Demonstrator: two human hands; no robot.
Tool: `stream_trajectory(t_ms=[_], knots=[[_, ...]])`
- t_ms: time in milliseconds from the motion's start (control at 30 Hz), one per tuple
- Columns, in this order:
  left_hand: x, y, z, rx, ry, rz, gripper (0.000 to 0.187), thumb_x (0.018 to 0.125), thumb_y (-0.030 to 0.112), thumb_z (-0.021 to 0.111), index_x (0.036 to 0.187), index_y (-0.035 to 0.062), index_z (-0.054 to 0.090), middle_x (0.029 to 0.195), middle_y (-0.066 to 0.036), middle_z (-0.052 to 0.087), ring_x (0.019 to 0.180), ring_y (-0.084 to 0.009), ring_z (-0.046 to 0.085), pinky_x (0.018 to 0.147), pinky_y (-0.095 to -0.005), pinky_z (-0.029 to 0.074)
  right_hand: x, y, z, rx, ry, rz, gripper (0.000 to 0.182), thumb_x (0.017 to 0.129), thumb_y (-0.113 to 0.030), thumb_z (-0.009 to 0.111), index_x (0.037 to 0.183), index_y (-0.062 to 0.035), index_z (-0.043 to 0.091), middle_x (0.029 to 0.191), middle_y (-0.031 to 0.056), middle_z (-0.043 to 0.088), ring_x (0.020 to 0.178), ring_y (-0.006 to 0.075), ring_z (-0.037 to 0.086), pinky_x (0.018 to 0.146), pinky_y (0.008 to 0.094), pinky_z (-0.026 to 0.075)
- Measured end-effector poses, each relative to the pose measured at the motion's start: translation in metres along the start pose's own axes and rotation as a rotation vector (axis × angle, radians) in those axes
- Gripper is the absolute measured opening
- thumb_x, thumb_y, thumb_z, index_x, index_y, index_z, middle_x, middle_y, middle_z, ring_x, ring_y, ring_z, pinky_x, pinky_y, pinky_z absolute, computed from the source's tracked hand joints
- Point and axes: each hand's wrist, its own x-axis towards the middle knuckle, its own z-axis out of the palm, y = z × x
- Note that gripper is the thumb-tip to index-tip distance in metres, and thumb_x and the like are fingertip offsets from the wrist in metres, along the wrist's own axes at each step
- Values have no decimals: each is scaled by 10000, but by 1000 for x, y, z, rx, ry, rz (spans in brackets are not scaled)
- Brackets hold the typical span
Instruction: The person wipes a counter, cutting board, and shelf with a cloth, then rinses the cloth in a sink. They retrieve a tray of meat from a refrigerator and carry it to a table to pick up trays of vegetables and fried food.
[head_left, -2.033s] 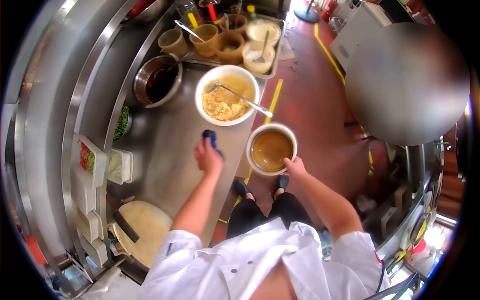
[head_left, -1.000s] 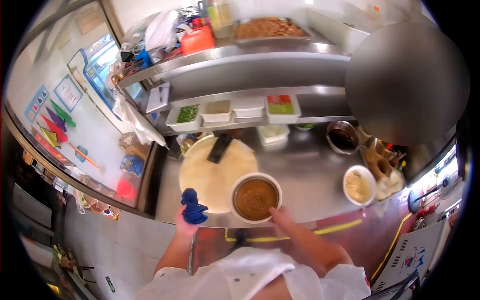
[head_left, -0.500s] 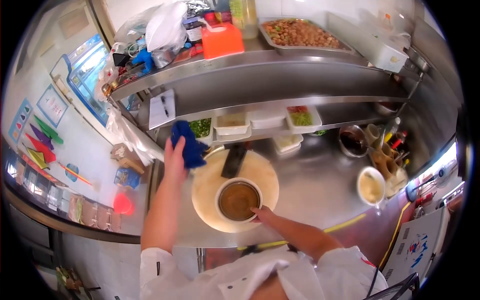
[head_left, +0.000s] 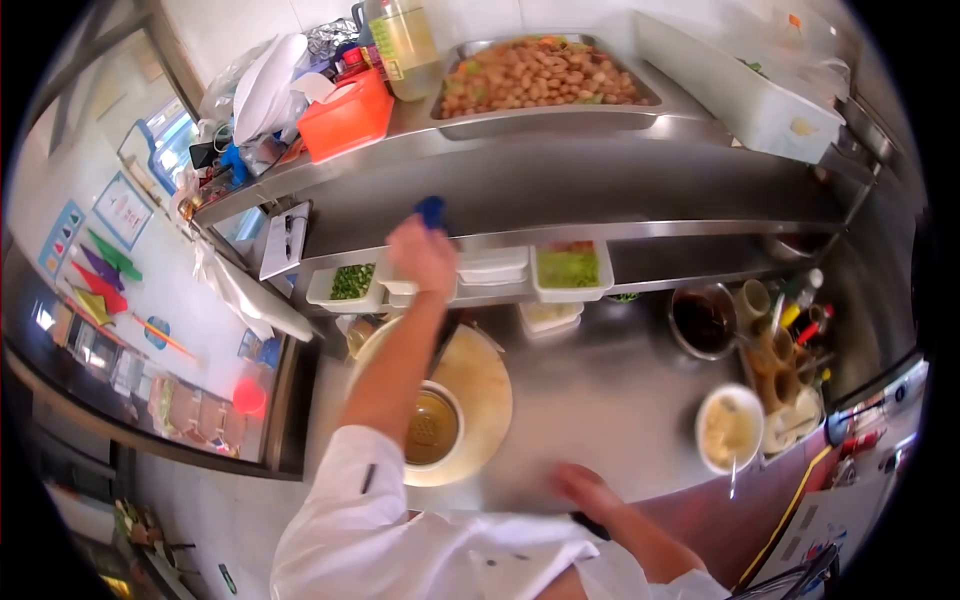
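My left hand (head_left: 421,256) is closed on a blue cloth (head_left: 430,211) at the edge of the middle steel shelf, above the white food containers. Below that forearm, a round bowl of brownish liquid (head_left: 432,428) rests on the round cutting board (head_left: 485,390), partly hidden by the sleeve. A dark cleaver blade (head_left: 445,338) shows beside the forearm on the board. My right hand (head_left: 583,489) is blurred over the counter's front edge, to the right of the board, touching nothing that shows; its fingers are smeared.
A tray of beans or nuts (head_left: 550,78) stands on the top shelf, beside an orange box (head_left: 345,115). Greens fill a white container (head_left: 352,283). At the right are a bowl of dark sauce (head_left: 702,318) and a white bowl with a spoon (head_left: 729,430).
My left hand has moved right and up to the shelf with the blue cloth. My right hand has let go of the bowl and moved right. The view has shifted.
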Motion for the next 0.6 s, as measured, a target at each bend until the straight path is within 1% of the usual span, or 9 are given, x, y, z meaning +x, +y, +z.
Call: stream_trajectory(t_ms=[67, 167, 300, 367, 433, 467, 533, 567, 600], knots=[[-18, 92, 31, 17, -78, -26, 395, 728, 182, 649, 1092, 34, 604, 1053, -169, 615, 1028, -368, 538, 859, -515, 377, -42, -39, -16, -38, 171, 12, 456, 993, -240, 576, 1360, 11, 476, 1223, 152, 633, 981, 226, 643, 888, 339, 509], [-35, 218, 51, -129, -250, -1, 393, 718, 167, 663, 1088, 55, 591, 1063, -134, 612, 1035, -343, 537, 828, -507, 367, -60, -60, -49, -63, 136, -18, 449, 994, -234, 574, 1361, 5, 478, 1209, 145, 643, 993, 210, 639, 885, 335, 507], [-34, 304, 63, -422, -427, 25, 367, 804, 117, 661, 1154, 40, 579, 1093, -166, 615, 1059, -361, 553, 884, -500, 417, -38, -66, -63, -97, 49, -81, 439, 997, -237, 571, 1356, 1, 488, 1203, 134, 650, 1005, 200, 633, 898, 335, 505], [-29, 299, 86, -791, -398, -97, 298, 826, 89, 643, 1110, 31, 571, 1102, -189, 607, 1004, -387, 584, 860, -477, 465, -30, -68, -50, -151, 16, -71, 428, 1000, -236, 566, 1354, -4, 496, 1216, 131, 646, 1006, 198, 632, 927, 336, 501], [-4, 263, 65, -808, -566, -371, 352, 908, 134, 641, 1236, 53, 545, 1136, -182, 634, 1008, -295, 645, 913, -370, 501, -38, -77, -25, -192, -6, -45, 423, 1002, -230, 562, 1355, -6, 497, 1222, 132, 643, 1008, 200, 632, 938, 336, 499], [2, 230, 68, -912, -597, -463, 368, 890, 97, 612, 1244, 22, 541, 1163, -202, 607, 1073, -343, 605, 952, -404, 477, -40, -79, -15, -224, -45, -27, 419, 1003, -224, 558, 1357, -8, 498, 1228, 132, 640, 1009, 202, 633, 949, 337, 498], [30, 161, 41, -1025, -603, -592, 466, 906, 36, 597, 1343, 79, 441, 1176, -147, 611, 965, -229, 643, 856, -355, 546, -40, -73, -8, -221, -47, -26, 420, 1003, -221, 557, 1360, -9, 496, 1235, 134, 636, 1012, 207, 634, 949, 337, 500], [51, 131, 17, -1285, -618, -871, 445, 891, -22, 563, 1310, 79, 452, 1165, -146, 602, 991, -260, 644, 869, -392, 564, -39, -69, -3, -237, -75, -8, 421, 1003, -219, 556, 1363, -10, 494, 1242, 137, 631, 1015, 212, 635, 949, 338, 502], [66, 101, 0, -1357, -570, -942, 432, 881, -47, 545, 1285, 79, 458, 1145, -148, 603, 982, -273, 649, 861, -411, 570, -39, -64, 2, -230, -72, -12, 421, 1003, -219, 556, 1363, -10, 494, 1242, 137, 631, 1015, 212, 635, 949, 338, 502]])
